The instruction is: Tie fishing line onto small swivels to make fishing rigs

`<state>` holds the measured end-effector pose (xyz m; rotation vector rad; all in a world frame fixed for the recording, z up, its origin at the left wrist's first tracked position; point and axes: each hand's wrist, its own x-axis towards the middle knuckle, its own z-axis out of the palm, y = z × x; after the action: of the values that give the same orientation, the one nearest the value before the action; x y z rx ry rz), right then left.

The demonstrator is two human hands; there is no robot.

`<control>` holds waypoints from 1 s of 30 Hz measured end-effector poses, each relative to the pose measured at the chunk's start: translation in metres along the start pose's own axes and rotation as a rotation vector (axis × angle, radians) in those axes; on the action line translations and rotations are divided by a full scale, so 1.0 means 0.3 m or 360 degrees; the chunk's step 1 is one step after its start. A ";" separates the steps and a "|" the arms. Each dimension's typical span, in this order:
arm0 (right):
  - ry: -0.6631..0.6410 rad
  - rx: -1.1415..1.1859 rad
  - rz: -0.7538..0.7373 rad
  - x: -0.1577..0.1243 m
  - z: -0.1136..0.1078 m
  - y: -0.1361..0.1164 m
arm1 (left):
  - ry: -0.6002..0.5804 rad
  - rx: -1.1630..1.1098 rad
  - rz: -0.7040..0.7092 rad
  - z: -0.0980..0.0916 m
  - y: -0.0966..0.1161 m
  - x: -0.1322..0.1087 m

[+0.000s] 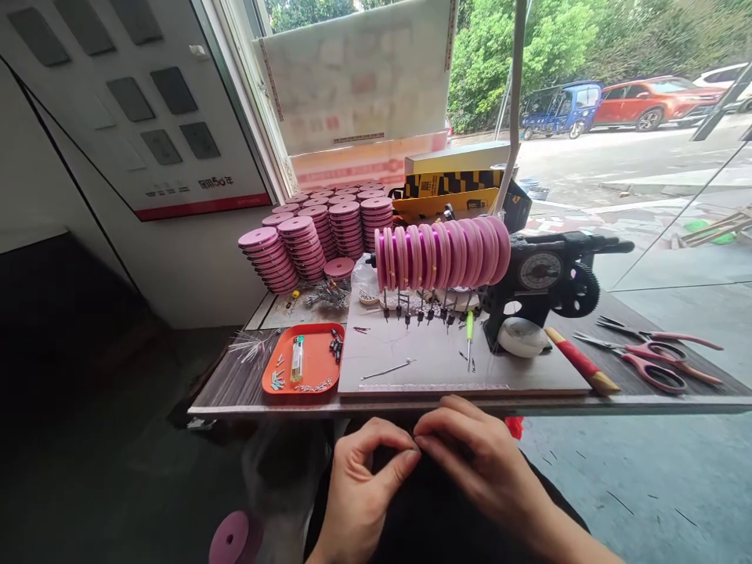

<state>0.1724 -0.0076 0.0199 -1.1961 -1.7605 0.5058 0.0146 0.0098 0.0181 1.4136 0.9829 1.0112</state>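
Below the table's front edge, over my dark lap, my left hand (373,478) pinches with thumb and forefinger. Its tips meet those of my right hand (473,450), whose thumb and forefinger are also pressed together. Whatever lies between the fingertips is too small to make out. Just beyond them is a light board (411,376) with a thin metal rod (388,369) and a green-handled screwdriver (469,337) on it. Above the board, a row of pink spools (443,254) sits on a black winding machine (537,270) with a dial; small dark weights (420,316) hang beneath.
An orange tray (271,376) holds a small clear tube and tiny parts. Stacked pink spools (317,235) stand at the back left. To the right lie scissors (652,368), pliers (675,337), a red-wrapped brush (581,360) and a tape roll (522,337). Another spool (232,539) is low at left.
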 end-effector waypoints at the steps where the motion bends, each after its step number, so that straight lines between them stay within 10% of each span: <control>1: 0.0042 0.0004 0.0014 -0.006 0.001 -0.002 | 0.0037 0.0002 -0.0022 0.001 -0.004 -0.003; 30: -0.0068 -0.0319 -0.0066 -0.027 0.011 -0.006 | 0.0159 0.0464 0.0255 0.002 -0.055 -0.030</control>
<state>0.1694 -0.0150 0.0158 -1.2915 -1.9036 0.3380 0.0121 0.0021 0.0012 1.7173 1.1391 1.0966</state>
